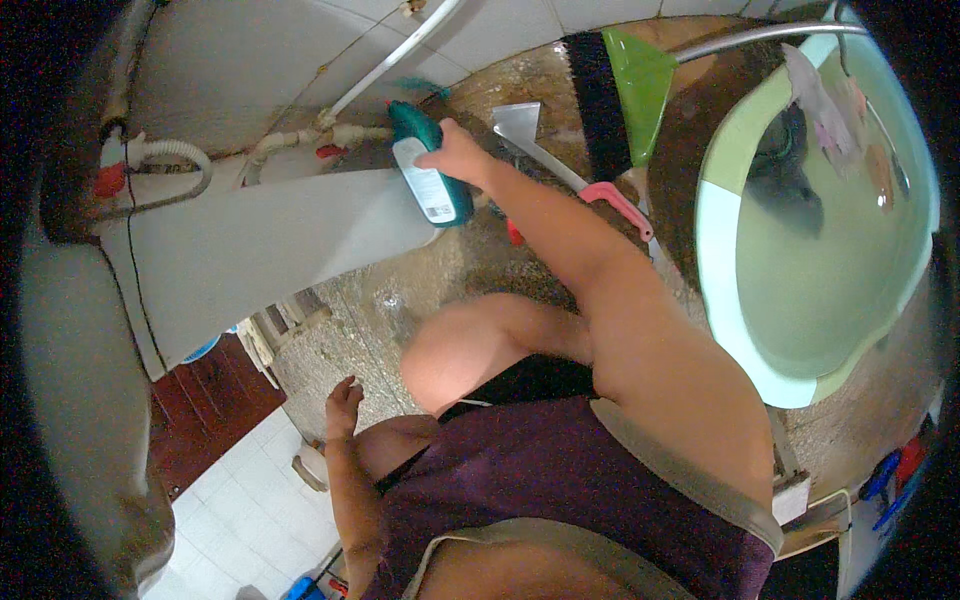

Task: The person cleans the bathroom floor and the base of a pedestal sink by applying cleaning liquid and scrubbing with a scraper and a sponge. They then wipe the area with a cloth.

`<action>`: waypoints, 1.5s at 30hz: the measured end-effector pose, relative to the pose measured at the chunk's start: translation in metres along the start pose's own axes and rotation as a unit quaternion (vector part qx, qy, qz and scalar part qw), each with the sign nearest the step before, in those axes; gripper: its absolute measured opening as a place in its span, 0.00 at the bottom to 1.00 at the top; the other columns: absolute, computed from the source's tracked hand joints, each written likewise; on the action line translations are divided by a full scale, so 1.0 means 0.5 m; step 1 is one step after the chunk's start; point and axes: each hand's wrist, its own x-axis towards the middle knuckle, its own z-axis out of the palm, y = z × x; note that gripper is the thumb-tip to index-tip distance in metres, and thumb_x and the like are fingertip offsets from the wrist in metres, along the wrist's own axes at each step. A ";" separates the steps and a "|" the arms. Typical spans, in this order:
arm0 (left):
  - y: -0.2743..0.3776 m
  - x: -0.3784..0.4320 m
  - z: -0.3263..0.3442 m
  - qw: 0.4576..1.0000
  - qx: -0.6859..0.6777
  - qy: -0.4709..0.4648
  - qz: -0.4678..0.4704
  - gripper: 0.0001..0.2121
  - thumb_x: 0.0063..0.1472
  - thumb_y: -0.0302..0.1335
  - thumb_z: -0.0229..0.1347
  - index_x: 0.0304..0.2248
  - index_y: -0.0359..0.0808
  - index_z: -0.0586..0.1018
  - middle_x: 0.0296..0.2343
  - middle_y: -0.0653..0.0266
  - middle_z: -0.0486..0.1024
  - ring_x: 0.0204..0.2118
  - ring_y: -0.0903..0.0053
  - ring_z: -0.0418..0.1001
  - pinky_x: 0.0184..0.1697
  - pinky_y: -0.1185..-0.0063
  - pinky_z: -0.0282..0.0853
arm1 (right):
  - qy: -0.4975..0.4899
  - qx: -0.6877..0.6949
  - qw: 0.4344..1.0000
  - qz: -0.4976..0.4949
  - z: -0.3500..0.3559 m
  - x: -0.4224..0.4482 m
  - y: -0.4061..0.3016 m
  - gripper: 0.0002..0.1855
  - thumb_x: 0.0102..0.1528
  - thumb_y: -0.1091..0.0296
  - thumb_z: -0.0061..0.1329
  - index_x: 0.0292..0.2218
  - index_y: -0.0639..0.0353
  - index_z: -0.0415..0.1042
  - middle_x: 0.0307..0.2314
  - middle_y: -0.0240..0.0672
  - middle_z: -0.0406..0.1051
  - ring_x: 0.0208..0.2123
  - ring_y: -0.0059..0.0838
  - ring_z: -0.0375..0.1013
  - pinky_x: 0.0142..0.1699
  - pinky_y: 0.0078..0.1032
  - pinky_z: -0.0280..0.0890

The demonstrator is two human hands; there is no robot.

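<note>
My right hand [461,154] grips a dark green plastic bottle [457,202] around its upper part. The bottle is tilted, its white printed label facing up and its narrow neck pointing toward the tiled wall. Just beside it is the corner of a white panel [300,225]; whether they touch I cannot tell. My left hand [343,406] hangs near my knee, fingers loosely bent and apart, with nothing seen in it. To the right of the bottle lies a long-handled tool with a pink grip [619,206] and a pale flat head.
A broom with a green head [637,97] and black bristles lies at the wall. On the right, a pale green and turquoise basin [724,300] holds water and a greyish cloth [821,112]. White pipes [390,64] run along the wall. The stone floor [375,330] looks wet.
</note>
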 end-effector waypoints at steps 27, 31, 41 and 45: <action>-0.044 0.029 -0.002 0.993 0.080 0.017 0.088 0.17 0.54 0.33 0.52 0.43 0.34 0.71 0.27 0.59 0.74 0.28 0.77 0.70 0.33 0.79 0.66 | -0.099 -0.240 0.930 -0.260 0.103 -0.232 0.163 0.35 0.35 0.69 0.55 0.45 0.61 0.55 0.41 0.49 0.60 0.45 0.48 0.59 0.51 0.37 0.54; -0.029 0.023 -0.001 0.995 0.065 0.013 0.076 0.18 0.54 0.32 0.52 0.44 0.34 0.70 0.28 0.58 0.74 0.30 0.76 0.70 0.34 0.79 0.66 | -0.096 -0.215 0.933 -0.272 0.070 -0.233 0.148 0.39 0.34 0.72 0.54 0.48 0.63 0.52 0.43 0.50 0.58 0.46 0.49 0.58 0.52 0.36 0.53; -0.025 0.014 -0.001 0.997 0.043 0.010 0.063 0.17 0.54 0.30 0.53 0.43 0.34 0.70 0.25 0.63 0.72 0.27 0.82 0.67 0.32 0.82 0.64 | -0.034 -0.341 0.895 -0.287 -0.003 -0.191 0.158 0.26 0.39 0.77 0.45 0.44 0.63 0.60 0.43 0.47 0.59 0.44 0.48 0.60 0.48 0.37 0.57; -0.058 0.016 0.000 0.995 0.057 0.027 0.075 0.17 0.53 0.30 0.53 0.43 0.34 0.70 0.25 0.60 0.73 0.27 0.80 0.69 0.31 0.81 0.65 | 0.106 -0.453 0.883 -0.062 -0.094 -0.172 0.078 0.20 0.39 0.72 0.49 0.38 0.61 0.65 0.40 0.40 0.62 0.42 0.42 0.63 0.44 0.38 0.60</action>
